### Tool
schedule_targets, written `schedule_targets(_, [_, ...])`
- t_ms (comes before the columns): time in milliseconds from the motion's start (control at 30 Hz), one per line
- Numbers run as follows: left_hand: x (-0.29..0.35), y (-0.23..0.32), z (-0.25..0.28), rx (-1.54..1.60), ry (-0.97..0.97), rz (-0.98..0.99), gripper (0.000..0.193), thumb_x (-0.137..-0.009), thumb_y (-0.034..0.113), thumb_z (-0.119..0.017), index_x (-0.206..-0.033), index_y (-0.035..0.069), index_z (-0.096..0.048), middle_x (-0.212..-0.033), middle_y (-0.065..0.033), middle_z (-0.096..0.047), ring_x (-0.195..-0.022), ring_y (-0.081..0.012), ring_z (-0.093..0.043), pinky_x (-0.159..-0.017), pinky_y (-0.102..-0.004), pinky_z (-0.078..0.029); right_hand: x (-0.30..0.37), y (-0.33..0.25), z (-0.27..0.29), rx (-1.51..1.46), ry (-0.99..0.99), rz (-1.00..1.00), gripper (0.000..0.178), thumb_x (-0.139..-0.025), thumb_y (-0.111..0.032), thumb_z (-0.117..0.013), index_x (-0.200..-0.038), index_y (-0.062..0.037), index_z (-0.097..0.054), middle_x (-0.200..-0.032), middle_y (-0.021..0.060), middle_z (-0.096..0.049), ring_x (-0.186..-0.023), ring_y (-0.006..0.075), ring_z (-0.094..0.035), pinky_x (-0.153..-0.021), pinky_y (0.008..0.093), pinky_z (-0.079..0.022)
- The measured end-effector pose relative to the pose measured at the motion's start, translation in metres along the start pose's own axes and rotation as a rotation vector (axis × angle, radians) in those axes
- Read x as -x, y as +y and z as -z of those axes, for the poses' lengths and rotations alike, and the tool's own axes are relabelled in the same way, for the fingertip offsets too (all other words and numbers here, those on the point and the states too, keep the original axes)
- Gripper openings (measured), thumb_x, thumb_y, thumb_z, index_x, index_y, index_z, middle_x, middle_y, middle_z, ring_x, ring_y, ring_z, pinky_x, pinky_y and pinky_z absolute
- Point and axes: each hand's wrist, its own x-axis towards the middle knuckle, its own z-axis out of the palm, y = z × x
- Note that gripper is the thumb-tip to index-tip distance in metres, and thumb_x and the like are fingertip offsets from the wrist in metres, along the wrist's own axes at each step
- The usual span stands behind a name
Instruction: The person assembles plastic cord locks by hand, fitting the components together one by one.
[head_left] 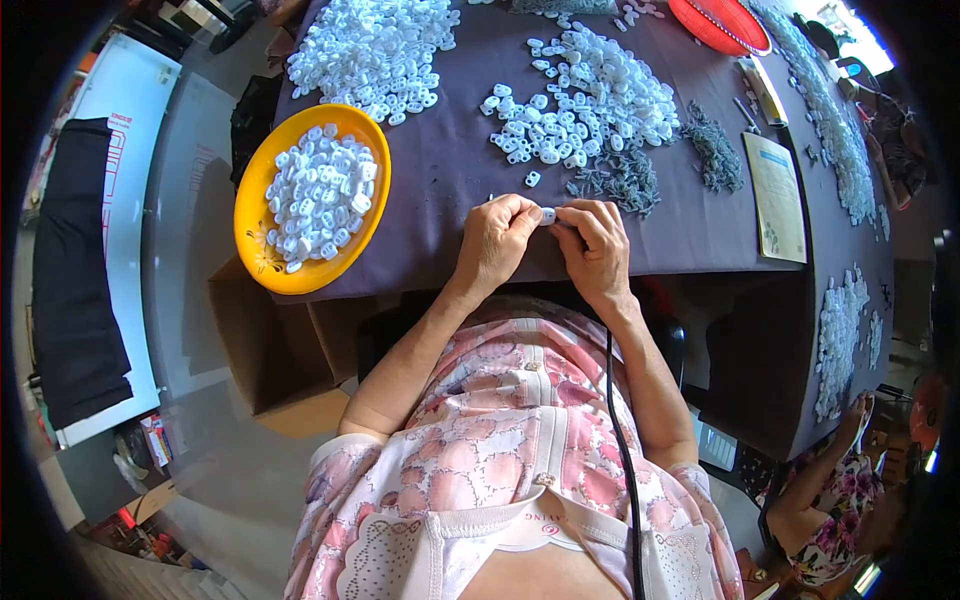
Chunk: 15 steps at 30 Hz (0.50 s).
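Note:
Above the table's near edge, my left hand [495,238] and my right hand [597,248] meet, both closed in a pinch. Between their fingertips is one small white plastic piece [548,215]. The fingers cover part of it, and any smaller part there is hidden. Just beyond my left hand lies a single white piece [532,179] with two dark openings. Past my right hand sits a heap of small grey-green parts [622,182]. Behind that spreads a pile of loose white pieces [610,90].
A yellow plate [262,262] heaped with white pieces sits at the table's left edge. Another white pile [365,55] lies far left. On the right are a second grey-green heap [712,150], a booklet [775,195] and a red basket [705,22]. A person [820,510] sits at right.

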Motion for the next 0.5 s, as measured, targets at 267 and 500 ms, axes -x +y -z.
schedule_targets(267, [0.006, 0.011, 0.009, 0.085, 0.052, 0.055, 0.012, -0.084, 0.009, -0.061, -0.08, -0.002, -0.064, -0.067, -0.0084, -0.062, -0.058, -0.0118, -0.055, -0.053, -0.0275, -0.043, 0.0, 0.018, 0.013, 0.112, 0.087, -0.021, 0.012, -0.075, -0.002, -0.065, -0.084, -0.0078, -0.062, -0.081, 0.007, -0.058, -0.076, 0.0267, -0.054, -0.067, 0.0363, -0.044])
schedule_targets(500, [-0.007, 0.031, 0.091, -0.139, 0.477, -0.064, 0.011, -0.084, 0.011, -0.066, -0.082, 0.0, -0.066, -0.068, -0.0002, -0.06, -0.062, -0.0058, -0.05, -0.054, -0.023, -0.041, -0.015, 0.023, 0.019, 0.304, -0.011, 0.006, 0.02, -0.076, -0.007, -0.066, -0.095, -0.012, -0.065, -0.081, 0.0067, -0.053, -0.077, 0.0263, -0.05, -0.069, 0.037, -0.042])
